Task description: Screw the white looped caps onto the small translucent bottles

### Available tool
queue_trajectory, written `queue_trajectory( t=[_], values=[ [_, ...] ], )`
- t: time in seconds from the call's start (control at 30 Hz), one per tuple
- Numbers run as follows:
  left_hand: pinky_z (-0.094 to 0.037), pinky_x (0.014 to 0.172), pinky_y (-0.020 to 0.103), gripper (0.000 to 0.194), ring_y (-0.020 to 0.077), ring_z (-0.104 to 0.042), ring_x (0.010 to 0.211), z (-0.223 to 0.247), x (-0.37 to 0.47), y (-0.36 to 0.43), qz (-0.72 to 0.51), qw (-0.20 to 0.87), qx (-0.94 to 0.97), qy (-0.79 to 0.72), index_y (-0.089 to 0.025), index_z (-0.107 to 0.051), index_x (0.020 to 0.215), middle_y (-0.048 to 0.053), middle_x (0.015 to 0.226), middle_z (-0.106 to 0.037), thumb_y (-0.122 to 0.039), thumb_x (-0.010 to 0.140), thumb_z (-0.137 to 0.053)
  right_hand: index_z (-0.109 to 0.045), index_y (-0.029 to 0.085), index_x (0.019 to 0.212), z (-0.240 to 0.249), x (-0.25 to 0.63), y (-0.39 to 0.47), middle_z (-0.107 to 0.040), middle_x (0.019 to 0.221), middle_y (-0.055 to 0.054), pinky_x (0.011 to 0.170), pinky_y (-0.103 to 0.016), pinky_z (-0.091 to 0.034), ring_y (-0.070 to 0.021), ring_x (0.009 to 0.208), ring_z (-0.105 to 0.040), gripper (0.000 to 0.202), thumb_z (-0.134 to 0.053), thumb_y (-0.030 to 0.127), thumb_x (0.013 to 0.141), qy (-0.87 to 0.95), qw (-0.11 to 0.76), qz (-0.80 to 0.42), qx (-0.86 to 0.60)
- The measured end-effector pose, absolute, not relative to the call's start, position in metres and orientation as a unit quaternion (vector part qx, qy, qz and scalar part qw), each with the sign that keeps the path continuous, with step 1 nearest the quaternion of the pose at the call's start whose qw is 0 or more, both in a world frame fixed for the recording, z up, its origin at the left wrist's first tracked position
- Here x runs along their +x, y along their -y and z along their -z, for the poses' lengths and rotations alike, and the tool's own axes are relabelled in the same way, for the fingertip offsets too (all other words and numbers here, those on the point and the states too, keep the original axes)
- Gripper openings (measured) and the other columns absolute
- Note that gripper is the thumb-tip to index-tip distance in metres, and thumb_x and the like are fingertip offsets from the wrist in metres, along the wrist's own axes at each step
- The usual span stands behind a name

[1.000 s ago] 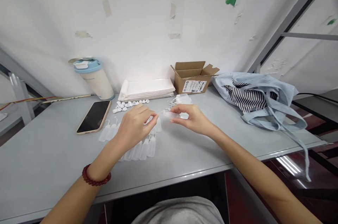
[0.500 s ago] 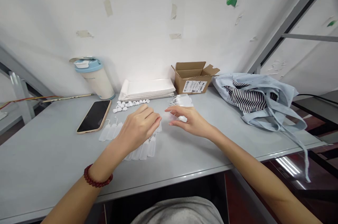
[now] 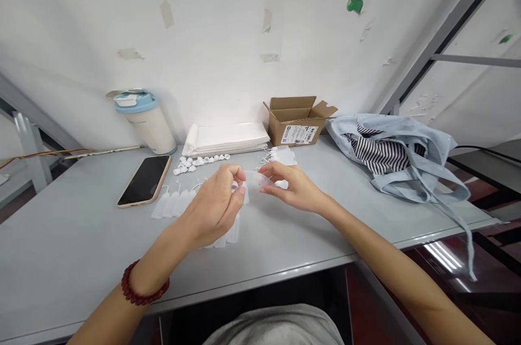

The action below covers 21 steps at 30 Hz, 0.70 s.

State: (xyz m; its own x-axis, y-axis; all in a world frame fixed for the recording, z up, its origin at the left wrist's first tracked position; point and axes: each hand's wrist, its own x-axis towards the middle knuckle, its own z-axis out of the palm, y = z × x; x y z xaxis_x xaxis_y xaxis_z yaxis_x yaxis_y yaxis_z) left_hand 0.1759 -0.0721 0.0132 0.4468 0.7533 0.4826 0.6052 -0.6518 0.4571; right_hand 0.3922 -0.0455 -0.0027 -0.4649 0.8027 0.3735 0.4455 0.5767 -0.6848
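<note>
Between the thumb and fingers of my right hand [image 3: 291, 186] is a small translucent squeeze bottle [image 3: 262, 179], lying roughly sideways. Its thin nozzle points left and reaches the fingers of my left hand [image 3: 217, 198]. Those fingers are curled in; whatever they grip is hidden. Under and beside my left hand lie similar bottles with bent nozzles [image 3: 173, 203], side by side on the table. More bottles [image 3: 232, 230] lie in a row nearer the front edge, partly covered by the hand. Small white caps [image 3: 189, 165] form a loose group farther back.
A phone [image 3: 144, 180] and a tumbler [image 3: 150, 125] stand to the left. Along the wall are a stack of white envelopes [image 3: 228, 138] and an open cardboard box [image 3: 295, 127]. More bottles [image 3: 285, 156] lie before the box. A light blue cloth bag [image 3: 391, 149] sits at right.
My left hand has turned, its thumb now apart from the curled index finger, and it has drawn slightly left. The nozzle now shows between the hands. My right hand has barely moved.
</note>
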Motion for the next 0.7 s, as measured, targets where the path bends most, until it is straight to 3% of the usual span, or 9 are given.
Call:
queue_trajectory(
  t=[0.1, 0.3, 0.4, 0.5, 0.63, 0.7],
  values=[
    [-0.031, 0.042, 0.024, 0.014, 0.0122, -0.039, 0.040, -0.012, 0.178, 0.072, -0.286, 0.196, 0.837, -0.423, -0.022, -0.044, 0.098, -0.009, 0.050, -0.039, -0.033, 0.096, -0.036, -0.058, 0.019, 0.103, 0.003, 0.393, 0.045, -0.068, 0.093, -0.005, 0.076, -0.032, -0.054, -0.0165, 0.082, -0.065, 0.022, -0.065, 0.028, 0.084, 0.805, 0.358, -0.269, -0.388],
    [-0.035, 0.050, 0.023, 0.028, 0.0111, -0.046, 0.048, -0.009, 0.181, 0.063, -0.286, 0.221, 0.838, -0.409, -0.021, -0.060, 0.080, -0.005, 0.056, -0.051, -0.039, 0.095, -0.045, -0.057, 0.019, 0.105, 0.002, 0.392, 0.044, -0.070, 0.094, -0.005, 0.081, -0.035, -0.054, -0.0163, 0.082, -0.066, 0.023, -0.063, 0.027, 0.085, 0.781, 0.390, -0.330, -0.359],
    [-0.040, 0.056, 0.024, 0.029, 0.0125, -0.053, 0.058, -0.008, 0.181, 0.060, -0.306, 0.217, 0.833, -0.407, -0.021, -0.065, 0.097, -0.001, 0.074, -0.063, -0.038, 0.097, -0.041, -0.057, 0.019, 0.105, 0.000, 0.392, 0.046, -0.070, 0.090, -0.004, 0.081, -0.035, -0.053, -0.0170, 0.082, -0.067, 0.021, -0.063, 0.027, 0.086, 0.778, 0.385, -0.343, -0.359],
    [-0.044, 0.061, 0.026, 0.034, 0.0142, -0.058, 0.066, -0.008, 0.180, 0.059, -0.324, 0.220, 0.824, -0.410, -0.020, -0.061, 0.114, 0.002, 0.083, -0.065, -0.036, 0.099, -0.036, -0.058, 0.019, 0.104, -0.002, 0.392, 0.048, -0.070, 0.087, -0.003, 0.080, -0.034, -0.052, -0.0169, 0.082, -0.067, 0.020, -0.062, 0.027, 0.087, 0.783, 0.382, -0.337, -0.358],
    [-0.046, 0.062, 0.026, 0.031, 0.0140, -0.058, 0.064, -0.006, 0.179, 0.058, -0.348, 0.259, 0.801, -0.413, -0.020, -0.054, 0.118, -0.001, 0.074, -0.061, -0.039, 0.095, -0.045, -0.060, 0.020, 0.104, -0.003, 0.392, 0.049, -0.069, 0.091, -0.004, 0.078, -0.032, -0.051, -0.0167, 0.083, -0.065, 0.019, -0.061, 0.027, 0.087, 0.803, 0.374, -0.305, -0.351],
    [-0.048, 0.064, 0.026, 0.028, 0.0150, -0.061, 0.071, -0.005, 0.179, 0.057, -0.368, 0.289, 0.781, -0.413, -0.020, -0.053, 0.110, -0.001, 0.078, -0.063, -0.041, 0.090, -0.055, -0.061, 0.020, 0.104, -0.002, 0.392, 0.049, -0.069, 0.092, -0.004, 0.078, -0.033, -0.051, -0.0171, 0.084, -0.064, 0.018, -0.061, 0.027, 0.087, 0.813, 0.372, -0.283, -0.348]
  ],
)
